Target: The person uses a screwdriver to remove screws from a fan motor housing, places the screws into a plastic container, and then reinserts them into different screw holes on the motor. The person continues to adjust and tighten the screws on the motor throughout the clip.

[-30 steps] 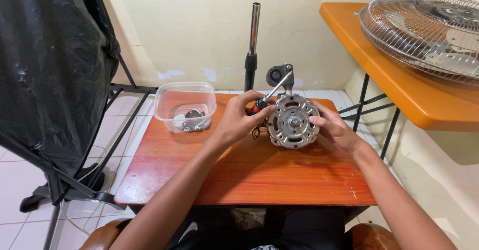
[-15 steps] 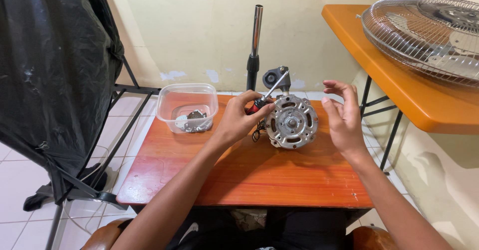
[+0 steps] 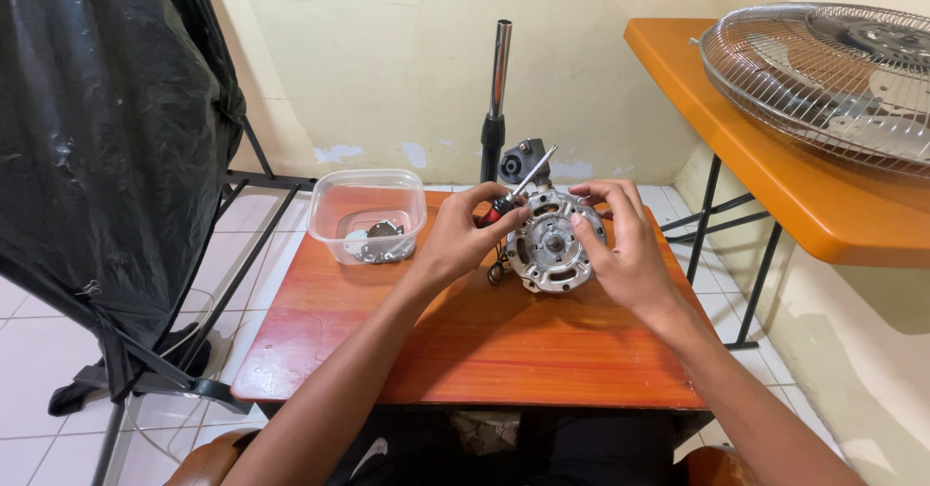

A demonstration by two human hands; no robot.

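A round metal fan motor (image 3: 550, 245) is stood on edge near the far side of a small orange-brown table (image 3: 465, 350), its open face turned toward the camera so that the hub and housing can be reached. The left hand (image 3: 463, 239) is closed around a screwdriver (image 3: 511, 198); the red-and-black handle is pinched between thumb and fingers, and the steel shaft is angled up and away over the motor's upper left rim. The tip cannot be made out against the parts behind it. The right hand (image 3: 625, 244) is laid against the motor's right side with fingers loosely spread and curled over the rim, apparently to steady the housing and keep it from rolling. Thin wires (image 3: 498, 271) are seen trailing from the motor's lower left onto the table.

To the left, a clear plastic tub (image 3: 367, 217) is placed within reach of the left hand; small metal parts are held in it, presumably so that they are not lost. A fan stand pole (image 3: 497, 89) rises just behind the motor. A wire fan guard (image 3: 823, 79) is rested on an orange side table (image 3: 775, 186) to the right, well apart. A black sheet (image 3: 107, 127) is hung over a frame at the left.
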